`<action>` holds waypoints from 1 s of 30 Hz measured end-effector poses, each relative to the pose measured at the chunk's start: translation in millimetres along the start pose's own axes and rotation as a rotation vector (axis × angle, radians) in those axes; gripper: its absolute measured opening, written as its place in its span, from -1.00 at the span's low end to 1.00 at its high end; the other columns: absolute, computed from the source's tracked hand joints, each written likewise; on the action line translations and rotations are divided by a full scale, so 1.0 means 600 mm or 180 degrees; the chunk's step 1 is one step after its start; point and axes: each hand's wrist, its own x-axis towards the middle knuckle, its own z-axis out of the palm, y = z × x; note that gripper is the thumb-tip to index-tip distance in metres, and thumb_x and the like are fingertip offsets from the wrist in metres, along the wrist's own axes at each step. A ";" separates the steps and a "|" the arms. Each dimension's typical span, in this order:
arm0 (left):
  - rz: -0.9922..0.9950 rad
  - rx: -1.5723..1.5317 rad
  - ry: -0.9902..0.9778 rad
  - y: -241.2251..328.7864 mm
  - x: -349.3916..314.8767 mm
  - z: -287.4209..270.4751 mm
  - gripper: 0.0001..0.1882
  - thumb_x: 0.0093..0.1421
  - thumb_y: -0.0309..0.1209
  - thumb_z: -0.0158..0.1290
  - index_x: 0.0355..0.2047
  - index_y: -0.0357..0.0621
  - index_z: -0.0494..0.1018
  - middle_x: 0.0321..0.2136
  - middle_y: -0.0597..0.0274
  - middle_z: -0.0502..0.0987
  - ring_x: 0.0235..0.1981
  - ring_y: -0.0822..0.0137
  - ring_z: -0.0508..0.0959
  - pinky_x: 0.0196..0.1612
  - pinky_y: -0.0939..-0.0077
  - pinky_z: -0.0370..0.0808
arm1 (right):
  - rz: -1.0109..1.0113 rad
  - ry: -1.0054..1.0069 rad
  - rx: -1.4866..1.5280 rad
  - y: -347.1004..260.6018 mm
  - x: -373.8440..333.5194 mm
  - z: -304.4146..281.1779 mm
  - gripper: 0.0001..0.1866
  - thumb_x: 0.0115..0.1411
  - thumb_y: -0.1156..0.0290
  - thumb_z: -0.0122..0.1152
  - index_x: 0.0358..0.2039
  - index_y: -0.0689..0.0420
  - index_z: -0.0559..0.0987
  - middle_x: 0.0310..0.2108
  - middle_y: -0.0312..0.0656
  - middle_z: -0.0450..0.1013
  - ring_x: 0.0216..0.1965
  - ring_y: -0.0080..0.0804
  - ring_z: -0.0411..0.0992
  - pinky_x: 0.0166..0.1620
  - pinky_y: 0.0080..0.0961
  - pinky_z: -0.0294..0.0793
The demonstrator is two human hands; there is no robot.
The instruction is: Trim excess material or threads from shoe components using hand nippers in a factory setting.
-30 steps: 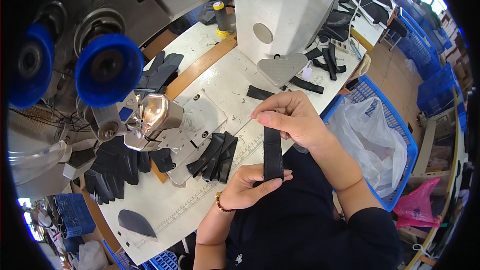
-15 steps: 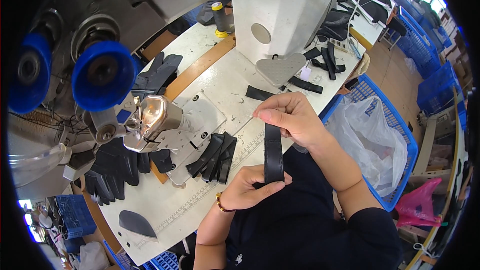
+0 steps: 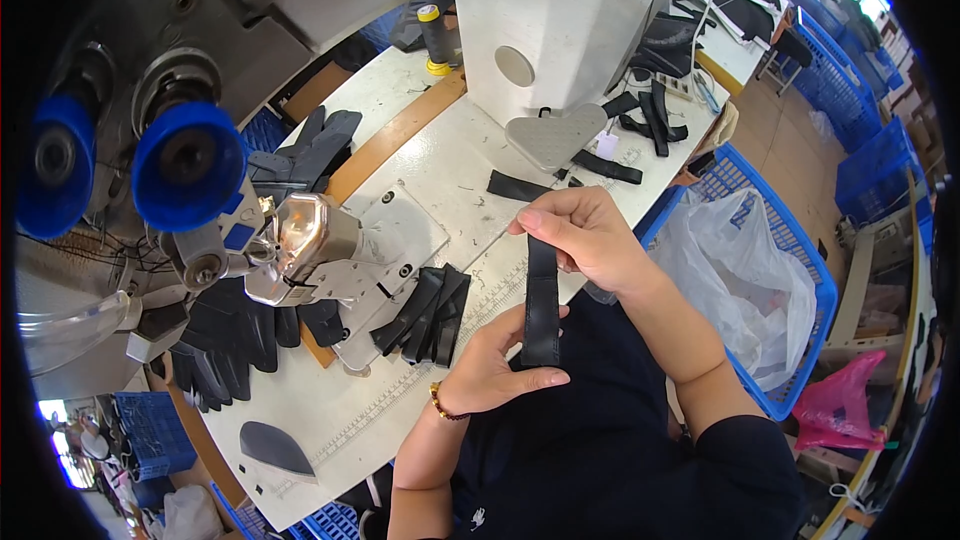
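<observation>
One black strip point(image 3: 541, 300) hangs lengthwise between the person's hands, just in front of the dark shirt and near the edge of the table. The right hand point(image 3: 590, 240) has its upper end, thumb and forefinger closed together there. The left hand point(image 3: 492, 365) is at the bottom, fingers behind the strip and thumb lying clear below its end, so that grip looks loose to me.

From where I stand, the strip seems already made up, with clean long edges and a crease or seam across it. I'd judge this piece well along, but nothing tells me whether it is finished. A bunch of similar strips point(image 3: 425, 315) lies on the table point(image 3: 340, 400) beside the metal machine head point(image 3: 310, 245), and more loose strips point(image 3: 660, 125) lie past the grey plate point(image 3: 556, 140); I can't say which are done and which are left.

The strip's top end is hidden by the right hand's fingers, and its back is out of sight. Any loose thread on it is too fine to make out. The large machine at upper left is cut off by the dark rim.
</observation>
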 end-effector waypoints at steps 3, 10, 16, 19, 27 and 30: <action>-0.0030 -0.0169 0.0017 -0.002 0.000 0.001 -0.33 -0.20 -0.45 0.24 -0.05 -0.32 0.20 -0.07 0.06 0.28 -0.15 0.39 0.37 -0.05 0.49 0.27 | 0.0031 0.0033 -0.0085 0.002 -0.001 -0.002 -0.74 0.04 0.30 0.11 -0.50 0.29 0.53 -0.82 -0.40 0.26 -0.80 -0.76 0.12 -0.73 -0.79 0.01; 0.0218 -0.0568 -0.0053 -0.002 0.004 0.002 -0.26 -0.16 -0.38 0.21 -0.01 -0.42 0.12 -0.11 0.00 0.31 -0.15 0.33 0.38 -0.06 0.44 0.29 | 0.0125 -0.0127 -0.0140 0.005 0.000 -0.009 -0.73 0.04 0.29 0.11 -0.50 0.29 0.53 -0.83 -0.41 0.25 -0.80 -0.76 0.10 -0.72 -0.78 0.00; 0.0414 -0.1071 0.0448 -0.023 0.003 -0.005 -0.40 0.14 -0.17 -0.14 -0.01 -0.48 0.09 -0.13 -0.02 0.32 -0.14 0.29 0.38 -0.09 0.43 0.31 | 0.0141 -0.0218 -0.0117 0.010 0.001 -0.008 -0.66 0.09 0.21 0.02 -0.50 0.28 0.53 -0.85 -0.44 0.18 -0.81 -0.77 0.08 -0.73 -0.78 -0.03; 0.0219 -0.1076 0.0889 -0.025 0.002 -0.004 -0.52 0.16 -0.25 -0.15 -0.07 -0.46 0.19 -0.23 0.04 0.40 -0.21 0.37 0.42 -0.17 0.53 0.35 | 0.0110 -0.0279 -0.0245 0.021 0.000 -0.003 -0.60 0.13 0.15 -0.06 -0.48 0.27 0.52 -0.87 -0.44 0.17 -0.83 -0.78 0.07 -0.75 -0.79 -0.04; 0.0215 -0.0565 0.1585 -0.009 0.006 0.007 -0.81 0.07 -0.52 -0.04 -0.30 -0.36 0.41 -0.50 0.22 0.49 -0.50 0.57 0.42 -0.40 0.74 0.36 | 0.0016 -0.0520 -0.0208 0.033 -0.002 -0.003 -0.47 0.20 0.05 -0.31 -0.38 0.27 0.50 -0.83 -0.37 0.23 -0.80 -0.73 0.13 -0.71 -0.78 0.06; 0.0192 -0.0478 0.1683 -0.006 0.005 0.007 -0.82 0.07 -0.51 -0.04 -0.33 -0.36 0.42 -0.51 0.22 0.49 -0.49 0.58 0.42 -0.39 0.74 0.36 | 0.0149 -0.0585 -0.0099 0.034 -0.005 -0.005 -0.56 0.17 0.11 -0.17 -0.36 0.28 0.49 -0.78 -0.37 0.25 -0.76 -0.71 0.16 -0.66 -0.78 0.11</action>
